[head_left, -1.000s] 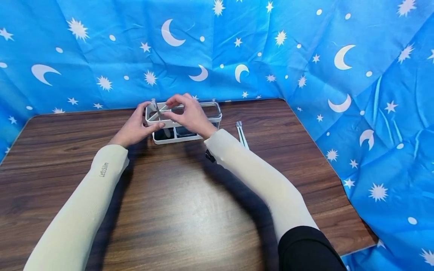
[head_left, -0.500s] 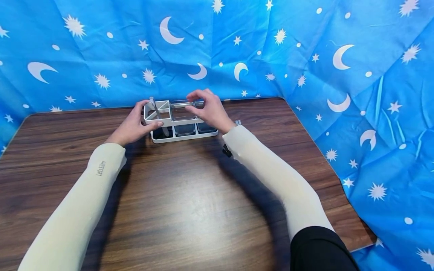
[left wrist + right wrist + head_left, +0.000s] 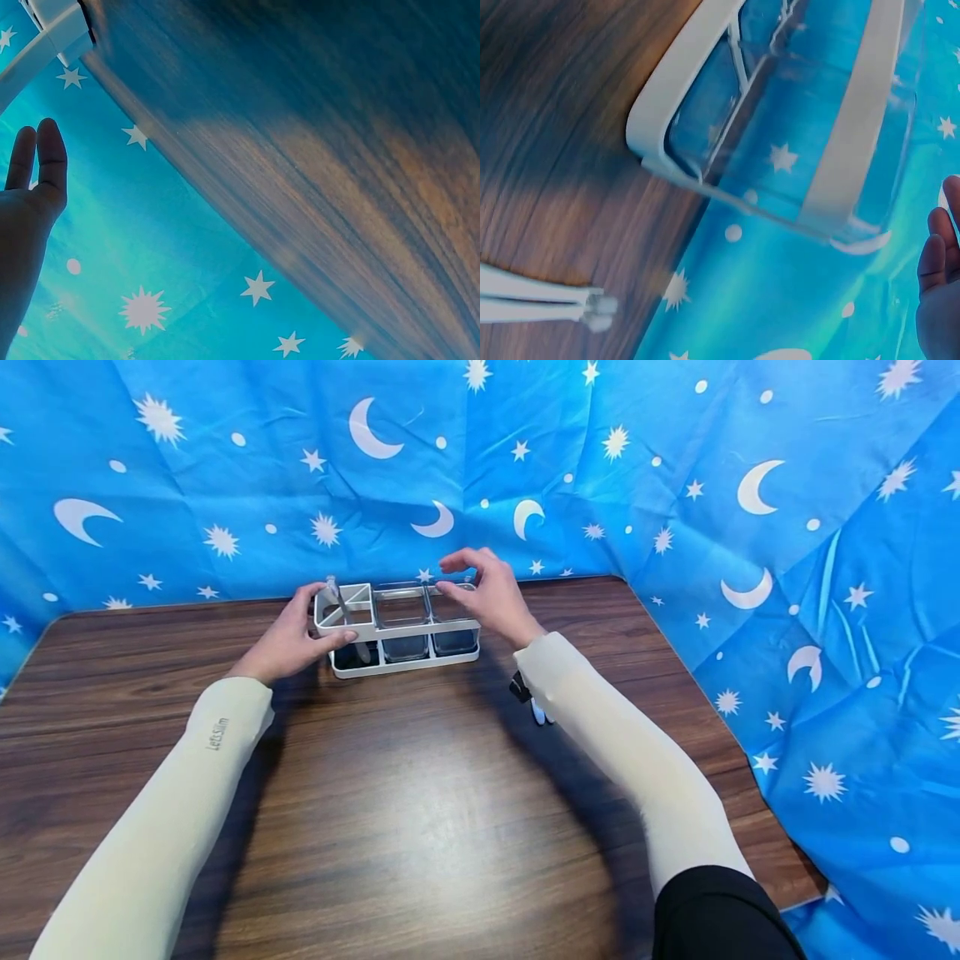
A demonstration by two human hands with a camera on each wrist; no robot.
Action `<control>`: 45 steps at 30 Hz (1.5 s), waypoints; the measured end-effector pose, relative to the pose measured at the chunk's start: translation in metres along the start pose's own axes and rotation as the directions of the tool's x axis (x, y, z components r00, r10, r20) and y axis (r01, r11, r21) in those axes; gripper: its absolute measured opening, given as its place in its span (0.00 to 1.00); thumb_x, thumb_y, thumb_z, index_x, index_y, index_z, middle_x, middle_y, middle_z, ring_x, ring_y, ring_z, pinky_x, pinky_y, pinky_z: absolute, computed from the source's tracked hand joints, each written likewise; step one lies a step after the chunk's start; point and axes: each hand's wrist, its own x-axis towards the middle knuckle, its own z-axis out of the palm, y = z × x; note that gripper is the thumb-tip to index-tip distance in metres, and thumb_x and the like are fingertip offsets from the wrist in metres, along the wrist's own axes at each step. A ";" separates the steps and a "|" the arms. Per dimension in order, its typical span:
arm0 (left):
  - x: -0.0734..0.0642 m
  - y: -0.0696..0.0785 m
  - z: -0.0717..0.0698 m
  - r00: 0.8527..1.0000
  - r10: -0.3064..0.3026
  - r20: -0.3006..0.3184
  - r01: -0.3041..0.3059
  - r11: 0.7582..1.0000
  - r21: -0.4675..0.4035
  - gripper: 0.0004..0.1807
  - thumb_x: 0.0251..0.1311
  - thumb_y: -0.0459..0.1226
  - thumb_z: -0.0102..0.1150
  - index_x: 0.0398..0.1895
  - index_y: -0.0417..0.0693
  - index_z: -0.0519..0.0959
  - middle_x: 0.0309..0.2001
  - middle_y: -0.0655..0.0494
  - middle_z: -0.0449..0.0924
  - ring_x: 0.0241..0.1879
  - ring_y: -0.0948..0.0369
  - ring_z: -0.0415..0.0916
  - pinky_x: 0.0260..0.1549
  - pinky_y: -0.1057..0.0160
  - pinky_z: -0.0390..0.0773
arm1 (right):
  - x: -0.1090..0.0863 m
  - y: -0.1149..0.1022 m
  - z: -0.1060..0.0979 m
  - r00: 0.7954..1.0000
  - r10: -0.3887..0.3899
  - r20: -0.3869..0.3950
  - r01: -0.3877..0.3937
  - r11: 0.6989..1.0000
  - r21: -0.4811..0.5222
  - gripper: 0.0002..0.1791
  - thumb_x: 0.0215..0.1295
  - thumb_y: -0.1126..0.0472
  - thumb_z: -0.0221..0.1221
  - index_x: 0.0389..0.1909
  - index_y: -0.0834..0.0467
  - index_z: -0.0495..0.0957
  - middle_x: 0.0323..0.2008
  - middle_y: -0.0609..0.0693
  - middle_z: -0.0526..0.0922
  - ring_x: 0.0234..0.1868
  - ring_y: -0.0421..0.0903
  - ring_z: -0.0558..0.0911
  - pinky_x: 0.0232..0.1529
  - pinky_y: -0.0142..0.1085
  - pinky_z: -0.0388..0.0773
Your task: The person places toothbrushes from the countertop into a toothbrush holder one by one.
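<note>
A white-framed organizer (image 3: 426, 628) with clear-walled compartments stands near the table's back edge. My left hand (image 3: 288, 639) grips its left end, the thumb over the front rim and the fingers at the outer side. A slim stick with a clear, shiny top (image 3: 336, 593) leans upright in the left compartment; its lower part shows through the front opening. My right hand (image 3: 491, 597) hovers by the organizer's right end, fingers loosely curved and holding nothing. In the right wrist view, its fingers (image 3: 934, 259) are apart from the rim.
Two slim white sticks with greyish clear ends (image 3: 592, 309) lie on the wooden table (image 3: 420, 802) to the right of the organizer, mostly hidden by the right sleeve in the head view. A blue curtain (image 3: 247, 485) with moons and stars hangs behind and to the right.
My right hand has moved right, from above the organizer's left compartment to its right end. My left hand stays on the left end.
</note>
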 end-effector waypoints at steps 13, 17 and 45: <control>0.001 -0.002 0.000 1.000 -0.008 0.006 0.008 1.000 0.018 0.52 0.55 0.58 0.60 0.74 0.53 0.40 0.65 0.40 0.53 0.52 0.43 0.64 0.50 0.40 0.66 | -0.013 0.026 -0.029 0.995 0.068 -0.074 -0.063 0.996 0.065 0.16 0.63 0.53 0.61 0.51 0.52 0.78 0.44 0.44 0.79 0.42 0.43 0.74 0.41 0.32 0.71; 0.002 -0.002 -0.001 1.000 -0.007 0.005 0.007 1.000 0.023 0.52 0.55 0.58 0.60 0.74 0.53 0.41 0.65 0.39 0.54 0.52 0.42 0.63 0.50 0.40 0.65 | -0.020 0.038 -0.040 0.992 0.097 -0.086 -0.092 0.994 0.059 0.17 0.62 0.53 0.61 0.51 0.51 0.78 0.43 0.44 0.79 0.43 0.42 0.75 0.43 0.32 0.72; 0.000 0.002 -0.002 0.997 -0.079 0.025 0.078 0.997 0.028 0.54 0.54 0.61 0.59 0.74 0.58 0.37 0.64 0.36 0.56 0.54 0.40 0.63 0.52 0.36 0.63 | -0.058 0.100 -0.054 0.893 0.440 0.094 -0.438 0.898 -0.040 0.12 0.63 0.62 0.61 0.46 0.61 0.75 0.40 0.55 0.78 0.41 0.49 0.76 0.42 0.40 0.72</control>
